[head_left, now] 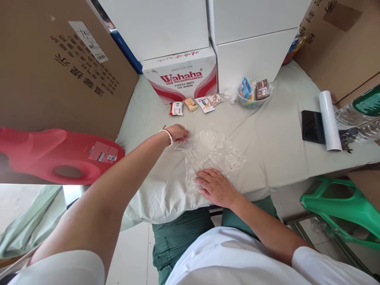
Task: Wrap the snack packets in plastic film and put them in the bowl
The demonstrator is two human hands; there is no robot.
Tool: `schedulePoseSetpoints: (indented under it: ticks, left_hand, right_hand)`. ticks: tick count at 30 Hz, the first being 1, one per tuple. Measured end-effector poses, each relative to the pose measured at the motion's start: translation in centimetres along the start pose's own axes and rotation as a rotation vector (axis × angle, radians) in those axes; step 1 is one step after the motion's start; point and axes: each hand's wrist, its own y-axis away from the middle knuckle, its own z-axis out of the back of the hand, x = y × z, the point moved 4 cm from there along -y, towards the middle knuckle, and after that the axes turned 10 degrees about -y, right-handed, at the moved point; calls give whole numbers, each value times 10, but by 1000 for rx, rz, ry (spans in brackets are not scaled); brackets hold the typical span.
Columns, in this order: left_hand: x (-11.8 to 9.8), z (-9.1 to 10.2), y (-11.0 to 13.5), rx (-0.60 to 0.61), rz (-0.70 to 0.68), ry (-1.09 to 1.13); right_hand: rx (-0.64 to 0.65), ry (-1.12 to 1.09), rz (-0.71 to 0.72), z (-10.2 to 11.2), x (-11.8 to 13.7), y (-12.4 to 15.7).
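A crumpled clear plastic bag point(212, 152) lies flat on the pale cloth-covered table point(267, 134). My left hand point(177, 133), with a bead bracelet at the wrist, reaches to the bag's far left corner, its fingers closed on the plastic edge. My right hand point(215, 186) lies flat with fingers spread on the bag's near edge, pressing it down. Beyond the bag, a row of small snack packets point(196, 105) lies in front of a Wahaha carton point(182, 77).
A clear bowl of snacks point(253, 93) stands at the back. A black phone point(311, 126), a white roll point(329, 120) and plastic bottles point(360, 118) lie at the right. Cardboard boxes point(56, 67) flank both sides. A red stool point(59, 158) is at left, a green stool point(341, 206) at right.
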Motion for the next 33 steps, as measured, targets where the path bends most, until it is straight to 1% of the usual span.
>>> schedulePoseSetpoints:
  ticks: [4, 9, 12, 15, 17, 19, 23, 25, 27, 29, 30, 31, 33]
  left_hand:
    - [1, -1, 0, 105, 41, -32]
    - [-3, -4, 3, 219, 14, -33]
    - [-5, -4, 6, 234, -37, 0]
    - [-6, -5, 6, 188, -75, 46]
    - [-6, -5, 5, 120, -86, 82]
    - [-8, -4, 4, 22, -91, 119]
    - [-12, 3, 3, -240, -71, 162]
    - [-15, 7, 10, -389, -48, 166]
    - [-17, 8, 27, -523, -40, 160]
    - [-21, 0, 56, -637, -88, 118]
    - [-24, -8, 75, -714, -158, 56]
    - [-26, -19, 94, -755, -210, -4]
    - [-24, -49, 127, -749, -217, -60]
  right_hand:
    - [-7, -3, 4, 0, 0, 0]
    - [-4, -2, -4, 1, 0, 0]
    - [2, -5, -7, 2, 0, 0]
    - [7, -6, -6, 3, 1, -1]
    - [7, -5, -6, 3, 1, -1]
    - [7, -5, -7, 3, 1, -1]
    - [-4, 4, -5, 2, 0, 0]
    - [-10, 11, -6, 0, -1, 0]
    - [-11, 21, -11, -1, -1, 1]
    - [-6, 38, -24, -2, 1, 1]
    - [-2, 50, -37, -3, 2, 1]
    - [2, 63, -53, -4, 3, 0]
    - [9, 89, -89, -6, 6, -1]
